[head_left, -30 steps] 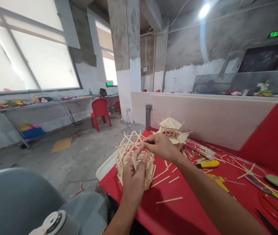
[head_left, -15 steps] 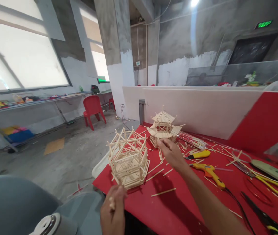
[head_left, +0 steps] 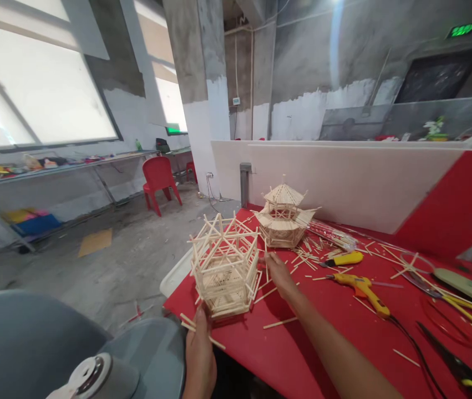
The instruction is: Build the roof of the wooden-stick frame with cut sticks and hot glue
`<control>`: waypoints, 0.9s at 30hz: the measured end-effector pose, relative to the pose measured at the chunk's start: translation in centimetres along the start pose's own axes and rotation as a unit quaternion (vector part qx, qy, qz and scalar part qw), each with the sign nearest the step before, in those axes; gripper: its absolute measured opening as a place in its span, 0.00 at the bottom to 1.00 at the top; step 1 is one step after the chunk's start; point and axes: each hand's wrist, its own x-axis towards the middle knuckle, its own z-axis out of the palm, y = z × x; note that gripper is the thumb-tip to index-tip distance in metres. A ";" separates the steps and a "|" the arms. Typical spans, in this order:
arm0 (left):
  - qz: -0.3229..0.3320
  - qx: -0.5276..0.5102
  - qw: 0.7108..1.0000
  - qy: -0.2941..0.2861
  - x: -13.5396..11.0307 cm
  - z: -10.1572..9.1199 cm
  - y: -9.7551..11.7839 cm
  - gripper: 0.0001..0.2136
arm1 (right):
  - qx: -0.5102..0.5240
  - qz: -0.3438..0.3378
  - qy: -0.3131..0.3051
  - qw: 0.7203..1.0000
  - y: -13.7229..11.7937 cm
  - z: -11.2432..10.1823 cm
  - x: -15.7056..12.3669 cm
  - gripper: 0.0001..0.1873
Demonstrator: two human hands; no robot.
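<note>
A six-sided open frame of thin wooden sticks (head_left: 225,285) stands on the red tabletop (head_left: 256,354). At its near left corner, my left hand (head_left: 201,354) is closed around a few loose sticks (head_left: 188,322) that poke out on both sides, its fingers close to the base. On the other side, my right hand (head_left: 279,275) pinches a thin upright stick (head_left: 266,272) beside the frame's right wall. Whether that stick touches the frame, I cannot tell. Behind my right hand sits a pagoda model (head_left: 284,217) with two roof tiers, built of similar sticks.
A yellow utility knife (head_left: 346,259), a yellow glue gun (head_left: 363,292) with its cord, and black-handled pliers (head_left: 447,354) lie to the right. Loose sticks and a plastic packet of sticks (head_left: 335,235) are scattered behind. A white partition (head_left: 344,177) borders the back.
My right hand has moved from in front of the pagoda down to the frame's right side. My left hand has come up to the frame's near corner, its sticks now plainly showing.
</note>
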 end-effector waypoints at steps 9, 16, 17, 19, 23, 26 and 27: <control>0.013 0.008 1.000 -0.024 3.6 -0.1 0.9 0.11 | 0.037 0.022 0.058 0.997 0.6 -1.1 -5.9 0.24; 0.190 0.108 0.976 0.019 0.9 -1.6 6.0 0.17 | 0.083 -0.010 0.114 0.990 -6.3 -4.5 -9.1 0.18; 0.194 0.117 0.974 0.000 -0.1 -1.3 7.3 0.18 | 0.089 -0.021 0.071 0.993 -8.1 -4.7 -9.4 0.17; 0.151 0.156 0.973 -0.075 -2.2 0.2 9.7 0.19 | 0.068 -0.053 -0.014 0.996 -11.3 -4.3 -9.9 0.16; 0.069 0.217 0.945 -0.234 -4.8 4.8 12.5 0.19 | -0.056 -0.181 -0.097 0.977 -15.0 -2.1 -10.0 0.15; 0.070 0.223 0.932 -0.278 -5.5 7.3 12.8 0.18 | -0.171 -0.260 -0.088 0.946 -15.2 -0.8 -10.1 0.12; 0.071 0.227 0.927 -0.291 -5.7 7.7 12.8 0.17 | -0.200 -0.270 -0.083 0.938 -15.0 -0.7 -10.2 0.12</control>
